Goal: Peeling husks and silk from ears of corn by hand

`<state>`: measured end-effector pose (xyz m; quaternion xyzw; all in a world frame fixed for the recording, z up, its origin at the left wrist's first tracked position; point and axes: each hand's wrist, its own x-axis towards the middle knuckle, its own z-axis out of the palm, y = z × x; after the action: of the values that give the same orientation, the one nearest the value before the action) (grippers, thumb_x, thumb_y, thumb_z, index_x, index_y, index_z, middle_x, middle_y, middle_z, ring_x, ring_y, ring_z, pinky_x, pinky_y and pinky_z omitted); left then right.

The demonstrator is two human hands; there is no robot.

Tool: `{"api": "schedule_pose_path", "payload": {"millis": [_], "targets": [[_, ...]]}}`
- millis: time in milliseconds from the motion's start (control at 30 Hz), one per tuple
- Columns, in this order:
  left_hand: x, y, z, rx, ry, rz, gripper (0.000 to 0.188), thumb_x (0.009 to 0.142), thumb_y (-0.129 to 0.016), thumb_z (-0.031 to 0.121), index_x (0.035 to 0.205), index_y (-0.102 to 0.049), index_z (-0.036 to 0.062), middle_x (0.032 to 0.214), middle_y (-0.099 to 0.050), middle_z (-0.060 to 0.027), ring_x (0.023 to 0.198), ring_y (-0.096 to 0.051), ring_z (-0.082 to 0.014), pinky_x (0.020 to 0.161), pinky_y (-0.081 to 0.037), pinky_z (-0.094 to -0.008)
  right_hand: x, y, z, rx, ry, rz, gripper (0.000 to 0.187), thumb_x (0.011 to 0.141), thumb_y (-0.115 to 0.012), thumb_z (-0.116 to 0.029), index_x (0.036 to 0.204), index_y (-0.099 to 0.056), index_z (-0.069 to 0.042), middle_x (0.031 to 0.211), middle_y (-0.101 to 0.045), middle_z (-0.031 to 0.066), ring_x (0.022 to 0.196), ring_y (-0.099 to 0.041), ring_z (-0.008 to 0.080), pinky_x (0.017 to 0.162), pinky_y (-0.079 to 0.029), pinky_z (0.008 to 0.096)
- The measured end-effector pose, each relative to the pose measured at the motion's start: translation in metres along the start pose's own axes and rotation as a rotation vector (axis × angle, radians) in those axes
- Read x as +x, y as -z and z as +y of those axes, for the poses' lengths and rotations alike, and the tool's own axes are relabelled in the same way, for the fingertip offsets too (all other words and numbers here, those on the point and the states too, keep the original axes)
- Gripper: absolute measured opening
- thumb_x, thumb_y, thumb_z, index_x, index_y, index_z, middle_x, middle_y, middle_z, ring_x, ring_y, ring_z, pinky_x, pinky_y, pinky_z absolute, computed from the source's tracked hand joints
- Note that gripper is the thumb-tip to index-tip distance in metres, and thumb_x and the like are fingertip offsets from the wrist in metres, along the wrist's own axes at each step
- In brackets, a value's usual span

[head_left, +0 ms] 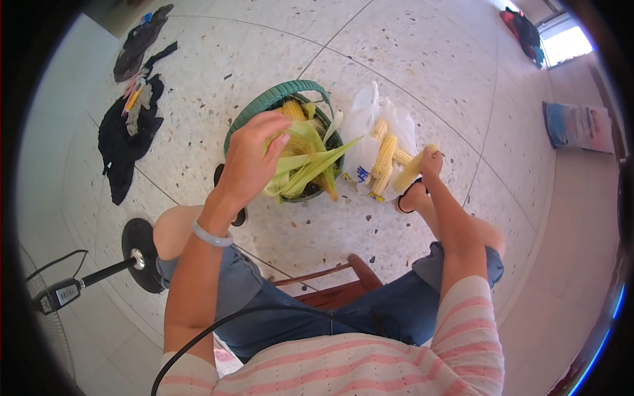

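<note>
My right hand is closed round the end of a peeled ear of corn, which slants down toward the white plastic bag. Several more bare ears of corn lie on that bag. My left hand is over the near left side of a green woven basket, thumb and fingers apart. Just beside its fingertips, pale green corn husks heap up in the basket and hang over the rim. Behind them, yellow corn shows partly inside the basket.
A red-brown wooden stool is beneath me. The black round base of a standing fan is at my left knee. Dark clothing lies on the speckled floor at left. A blue and white package leans by the right wall.
</note>
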<state>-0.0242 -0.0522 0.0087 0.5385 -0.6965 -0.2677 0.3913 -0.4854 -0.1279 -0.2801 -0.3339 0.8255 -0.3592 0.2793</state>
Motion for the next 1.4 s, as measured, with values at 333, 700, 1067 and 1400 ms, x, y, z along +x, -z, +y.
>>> {"api": "schedule_pose_path", "payload": {"millis": [333,700,1067,1400], "targets": [[0.007,0.000,-0.017,0.284,0.117,-0.272,0.018,0.086,-0.062,0.009,0.098,-0.065,-0.0047,0.112,-0.062,-0.0201,0.100,-0.061,-0.0350,0.087,-0.048,-0.0382,-0.003,-0.065,-0.006,-0.342,0.402,-0.339,0.042,0.085,-0.063,-0.021,0.121,-0.054,-0.001,0.107,-0.064,0.0182,0.100,-0.062,0.0296,0.084,-0.048,0.0397],[-0.020,0.014,-0.024,0.463,0.430,-0.769,0.030,0.088,-0.058,0.015,0.111,-0.059,-0.0036,0.110,-0.059,-0.0218,0.100,-0.059,-0.0391,0.084,-0.048,-0.0445,-0.101,-0.102,-0.135,-0.044,0.968,-0.379,0.032,0.079,-0.068,-0.010,0.108,-0.058,-0.002,0.100,-0.062,0.0157,0.097,-0.060,0.0314,0.083,-0.048,0.0409],[-0.042,0.009,-0.032,0.378,0.413,-0.938,0.037,0.087,-0.061,0.021,0.116,-0.054,-0.0011,0.103,-0.060,-0.0253,0.097,-0.059,-0.0411,0.081,-0.047,-0.0473,-0.300,-0.178,-0.180,-0.600,0.787,-0.620,0.081,0.074,-0.072,-0.037,0.143,-0.036,-0.016,0.147,-0.026,0.0206,0.118,-0.039,0.0460,0.092,-0.035,0.0557],[-0.053,-0.002,-0.044,0.423,0.357,-0.977,0.045,0.089,-0.062,0.024,0.126,-0.050,0.0014,0.110,-0.060,-0.0227,0.104,-0.056,-0.0375,0.088,-0.042,-0.0434,-0.320,-0.177,-0.147,-0.519,0.944,-0.634,0.071,0.074,-0.070,-0.044,0.136,-0.042,-0.026,0.146,-0.026,0.0200,0.102,-0.047,0.0427,0.081,-0.039,0.0520]]}}
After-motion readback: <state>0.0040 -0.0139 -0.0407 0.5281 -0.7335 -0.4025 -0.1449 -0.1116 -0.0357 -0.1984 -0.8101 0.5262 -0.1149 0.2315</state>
